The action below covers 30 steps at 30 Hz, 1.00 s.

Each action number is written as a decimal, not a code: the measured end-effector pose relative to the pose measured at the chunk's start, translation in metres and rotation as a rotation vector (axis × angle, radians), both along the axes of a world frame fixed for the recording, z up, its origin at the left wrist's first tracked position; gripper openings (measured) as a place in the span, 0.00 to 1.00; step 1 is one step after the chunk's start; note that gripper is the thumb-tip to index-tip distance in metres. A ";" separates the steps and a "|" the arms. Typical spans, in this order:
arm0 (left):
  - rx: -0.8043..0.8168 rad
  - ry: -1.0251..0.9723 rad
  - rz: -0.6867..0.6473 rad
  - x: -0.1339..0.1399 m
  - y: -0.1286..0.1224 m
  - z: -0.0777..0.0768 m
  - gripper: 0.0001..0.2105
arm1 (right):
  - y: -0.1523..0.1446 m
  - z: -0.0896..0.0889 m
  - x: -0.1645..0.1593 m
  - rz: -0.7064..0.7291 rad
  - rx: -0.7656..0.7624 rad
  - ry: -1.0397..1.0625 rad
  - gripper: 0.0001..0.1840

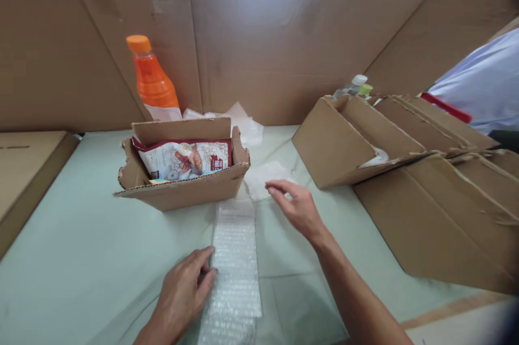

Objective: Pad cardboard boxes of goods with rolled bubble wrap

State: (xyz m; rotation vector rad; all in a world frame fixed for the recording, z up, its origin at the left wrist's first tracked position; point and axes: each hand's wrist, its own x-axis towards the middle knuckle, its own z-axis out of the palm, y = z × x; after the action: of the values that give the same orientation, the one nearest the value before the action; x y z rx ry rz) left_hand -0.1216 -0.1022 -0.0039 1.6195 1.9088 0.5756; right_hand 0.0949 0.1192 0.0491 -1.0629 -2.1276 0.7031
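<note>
A long strip of bubble wrap [237,258] lies on the table, running from the small cardboard box toward me. My left hand [184,285] rests at the strip's left edge, fingers loosely bent and thumb apart from the index finger. Beyond the strip, a small translucent plastic sheet [259,176] lies just right of the box. My right hand [298,207] is over that sheet with thumb and index tips brought together; whether anything is between them cannot be made out. The open cardboard box [198,193] holds a red and white snack bag [186,158].
Behind the box stands an orange drink bottle [154,80] beside more crumpled clear plastic [245,123]. Divided cardboard boxes [340,145] occupy the right side, with bottle tops showing. A flat cardboard box [28,172] is at left. Cardboard walls [284,53] line the back. A person's pale clothing [486,80] shows far right.
</note>
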 end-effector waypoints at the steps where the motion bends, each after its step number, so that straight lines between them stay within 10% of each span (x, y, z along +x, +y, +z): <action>1: 0.030 0.019 0.000 0.001 -0.001 0.001 0.16 | -0.017 -0.009 0.008 0.011 0.019 -0.021 0.12; 7: 0.441 0.192 -0.009 0.022 -0.006 0.000 0.14 | -0.095 -0.039 0.001 0.129 0.143 -0.109 0.15; 13: 0.269 0.180 -0.233 0.044 -0.014 0.000 0.14 | -0.097 -0.055 -0.020 0.487 0.143 -0.425 0.19; 19: 0.155 0.140 -0.212 0.043 -0.014 0.005 0.13 | -0.054 -0.045 -0.014 0.282 0.186 -0.515 0.21; 30: 0.148 0.140 -0.224 0.040 -0.014 0.007 0.11 | -0.100 -0.056 -0.010 0.286 0.192 -0.464 0.20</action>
State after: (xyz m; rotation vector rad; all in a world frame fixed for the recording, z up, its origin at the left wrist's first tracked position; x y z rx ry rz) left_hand -0.0815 -0.1164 0.0035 1.9844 1.7827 0.5329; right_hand 0.0846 0.0193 -0.0066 -0.8866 -2.7212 0.3880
